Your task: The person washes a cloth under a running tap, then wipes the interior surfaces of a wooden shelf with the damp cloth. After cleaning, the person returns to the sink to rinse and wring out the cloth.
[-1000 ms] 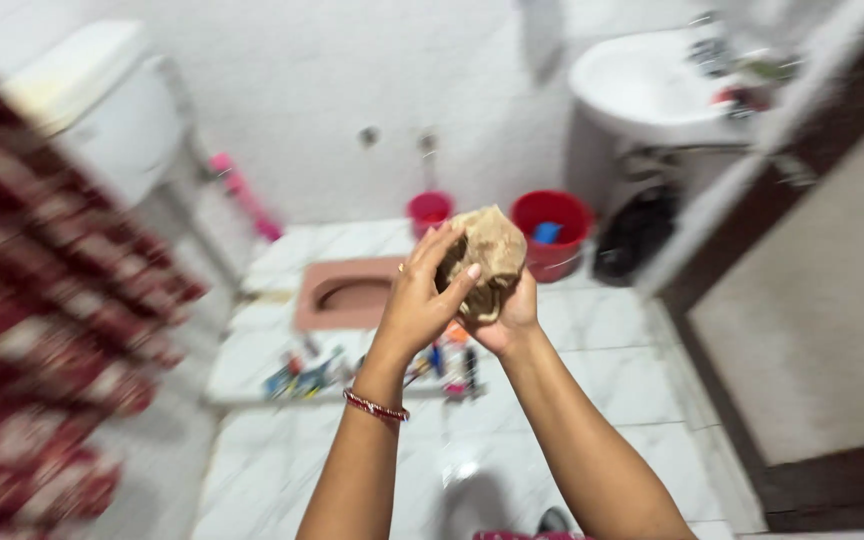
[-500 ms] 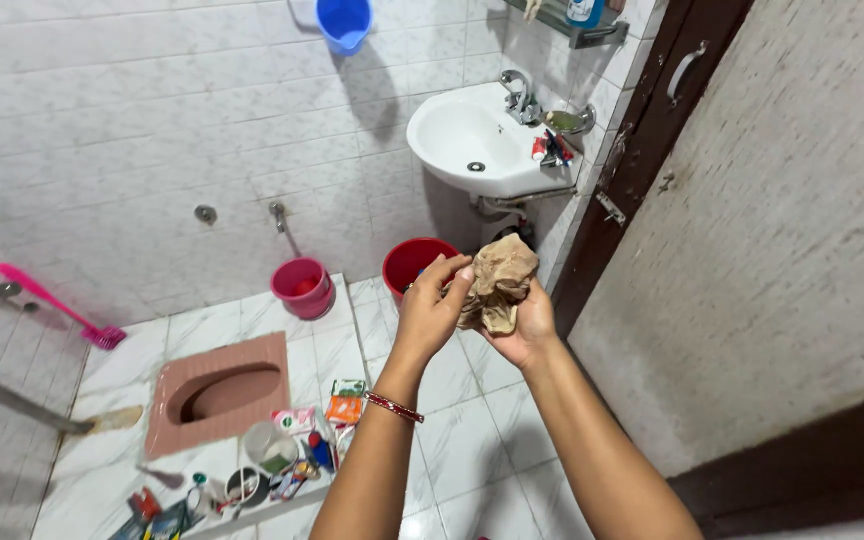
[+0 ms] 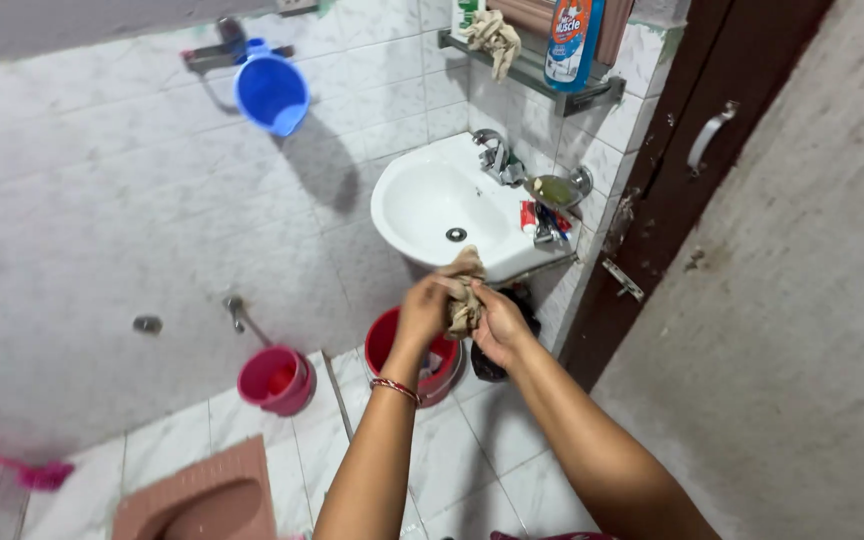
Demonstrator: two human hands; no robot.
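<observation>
Left hand (image 3: 424, 312) and right hand (image 3: 500, 325) both grip a crumpled beige cloth (image 3: 464, 296), fingers pressed closed around it. Cloth sits at centre frame; white sink (image 3: 422, 205) at 12 o'clock, red bucket (image 3: 384, 342) at 7 o'clock.

sink (image 3: 432, 205) above bucket (image 3: 392, 345) — shelf (image 3: 552, 85) higher

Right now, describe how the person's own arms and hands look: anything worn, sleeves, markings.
Both forearms are bare, with no sleeves in view. The left hand has a thin red and gold beaded bangle around its wrist. The right hand and its wrist carry nothing that shows. No gloves, watch or markings are visible; any rings are too small to tell.
</observation>
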